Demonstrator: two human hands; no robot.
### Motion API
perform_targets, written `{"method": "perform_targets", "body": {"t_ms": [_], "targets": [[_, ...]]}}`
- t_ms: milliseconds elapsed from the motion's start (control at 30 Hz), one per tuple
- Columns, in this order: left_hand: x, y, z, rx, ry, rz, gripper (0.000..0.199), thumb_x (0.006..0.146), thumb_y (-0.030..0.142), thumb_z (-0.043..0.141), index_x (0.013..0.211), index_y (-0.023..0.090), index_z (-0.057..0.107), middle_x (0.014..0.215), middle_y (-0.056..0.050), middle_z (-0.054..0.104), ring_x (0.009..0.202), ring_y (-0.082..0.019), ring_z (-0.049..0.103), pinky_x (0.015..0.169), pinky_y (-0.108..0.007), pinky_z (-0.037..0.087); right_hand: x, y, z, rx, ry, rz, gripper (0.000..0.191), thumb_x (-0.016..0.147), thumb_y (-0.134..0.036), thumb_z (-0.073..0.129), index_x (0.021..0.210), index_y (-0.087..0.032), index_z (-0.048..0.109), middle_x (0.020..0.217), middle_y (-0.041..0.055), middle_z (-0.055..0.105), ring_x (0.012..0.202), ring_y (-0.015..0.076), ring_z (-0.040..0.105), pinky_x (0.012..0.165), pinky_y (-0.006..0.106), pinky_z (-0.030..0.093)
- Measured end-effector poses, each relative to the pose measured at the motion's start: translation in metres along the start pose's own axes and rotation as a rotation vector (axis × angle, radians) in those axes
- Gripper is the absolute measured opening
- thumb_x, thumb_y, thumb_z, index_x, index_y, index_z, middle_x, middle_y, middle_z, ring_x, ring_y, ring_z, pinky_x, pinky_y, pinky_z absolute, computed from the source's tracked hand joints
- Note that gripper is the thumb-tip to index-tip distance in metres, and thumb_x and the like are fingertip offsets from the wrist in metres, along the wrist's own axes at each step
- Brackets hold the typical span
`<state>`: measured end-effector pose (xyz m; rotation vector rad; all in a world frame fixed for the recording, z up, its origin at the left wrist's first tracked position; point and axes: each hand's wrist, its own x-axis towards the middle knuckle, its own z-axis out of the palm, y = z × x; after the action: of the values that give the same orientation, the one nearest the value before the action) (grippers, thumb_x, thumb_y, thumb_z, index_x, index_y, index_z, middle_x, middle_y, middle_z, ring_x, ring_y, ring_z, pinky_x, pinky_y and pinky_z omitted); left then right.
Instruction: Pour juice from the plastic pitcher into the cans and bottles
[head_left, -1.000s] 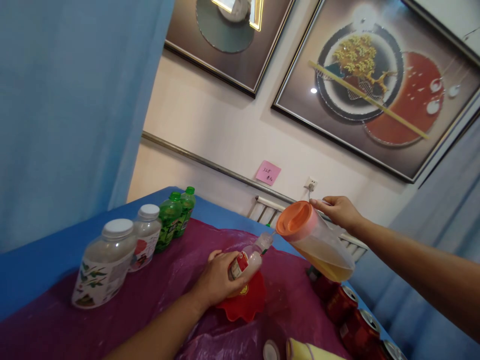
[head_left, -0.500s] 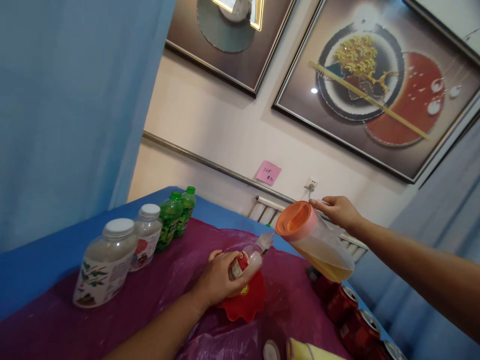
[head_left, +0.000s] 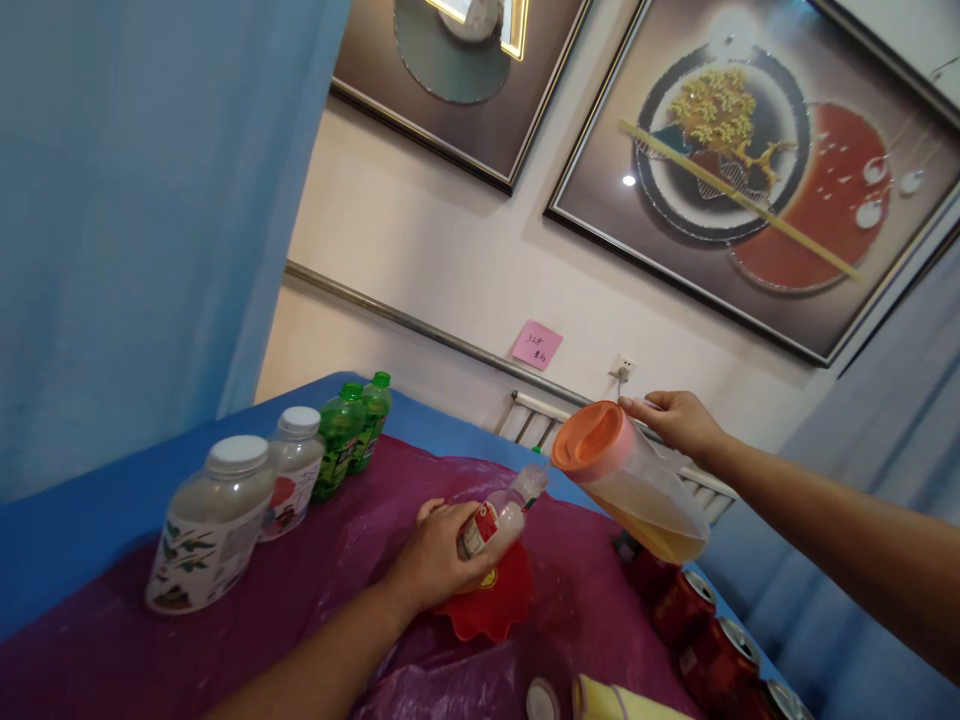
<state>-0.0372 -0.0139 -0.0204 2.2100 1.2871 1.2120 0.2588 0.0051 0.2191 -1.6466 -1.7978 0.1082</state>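
Note:
My left hand (head_left: pixel 442 555) is wrapped round a clear bottle (head_left: pixel 511 522) with a red and white label, tilted to the right above a scalloped red dish (head_left: pixel 491 610). In my right hand (head_left: pixel 679 420) is the handle of a clear plastic pitcher (head_left: pixel 645 500) with an orange lid (head_left: pixel 590 440). The pitcher leans toward the bottle, its lid end close to the bottle's mouth. Yellowish liquid lies along its lower side. Whether any liquid is running between pitcher and bottle is too small to tell.
White-capped jars (head_left: pixel 210 530) and green bottles (head_left: pixel 341 440) stand at the left on purple plastic sheeting (head_left: pixel 322 620). Several red cans (head_left: pixel 720 660) line the right edge. A folded yellow cloth (head_left: pixel 622 700) and a round white cap (head_left: pixel 541 700) lie in front.

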Motion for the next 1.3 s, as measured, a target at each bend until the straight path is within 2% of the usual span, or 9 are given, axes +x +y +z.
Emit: {"method": "perform_targets", "body": {"t_ms": [200, 533, 733, 1000, 1300], "targets": [[-0.0002, 0.0034, -0.0015, 0.0, 0.022, -0.01, 0.03, 0.077, 0.052, 0.067, 0.091, 0.026, 0.067, 0.087, 0.001, 0.075, 0.084, -0.022, 0.065, 0.101, -0.041, 0.039, -0.0001, 0.0004, 0.0012, -0.014, 0.002, -0.011, 0.066, 0.066, -0.08, 0.065, 0.052, -0.025, 0.032, 0.044, -0.0082, 0.026, 0.041, 0.0069, 0.025, 0.04, 0.024, 0.017], [0.0, 0.0, 0.0015, -0.003, 0.023, 0.011, 0.03, 0.077, 0.05, 0.068, 0.094, 0.025, 0.066, 0.092, 0.0, 0.075, 0.089, -0.024, 0.066, 0.103, -0.045, 0.035, 0.0005, 0.0013, 0.0023, -0.022, -0.002, -0.027, 0.066, 0.068, -0.081, 0.063, 0.053, -0.025, 0.033, 0.044, -0.0083, 0.025, 0.041, 0.0071, 0.025, 0.04, 0.025, 0.016], [-0.0004, 0.002, 0.0, 0.01, 0.018, 0.008, 0.031, 0.078, 0.053, 0.067, 0.091, 0.025, 0.066, 0.089, 0.0, 0.075, 0.087, -0.024, 0.067, 0.101, -0.045, 0.037, -0.0003, -0.0014, 0.0006, -0.032, -0.006, -0.017, 0.067, 0.065, -0.083, 0.063, 0.053, -0.025, 0.034, 0.043, -0.0081, 0.027, 0.041, 0.0073, 0.026, 0.041, 0.024, 0.017], [0.0002, 0.0026, -0.0006, 0.004, 0.009, 0.01, 0.032, 0.08, 0.053, 0.066, 0.094, 0.025, 0.065, 0.094, -0.001, 0.076, 0.091, -0.025, 0.067, 0.101, -0.045, 0.034, -0.0007, -0.0015, 0.0003, -0.022, -0.007, -0.013, 0.067, 0.066, -0.083, 0.063, 0.052, -0.024, 0.034, 0.044, -0.0083, 0.026, 0.041, 0.007, 0.025, 0.04, 0.024, 0.017], [-0.0002, 0.004, -0.0022, -0.012, 0.017, 0.013, 0.03, 0.08, 0.053, 0.066, 0.092, 0.025, 0.066, 0.086, 0.002, 0.074, 0.084, -0.022, 0.066, 0.098, -0.042, 0.036, -0.0009, -0.0004, 0.0009, -0.015, 0.001, -0.016, 0.066, 0.067, -0.081, 0.065, 0.053, -0.024, 0.033, 0.045, -0.0084, 0.025, 0.042, 0.0071, 0.024, 0.04, 0.024, 0.017]]}}
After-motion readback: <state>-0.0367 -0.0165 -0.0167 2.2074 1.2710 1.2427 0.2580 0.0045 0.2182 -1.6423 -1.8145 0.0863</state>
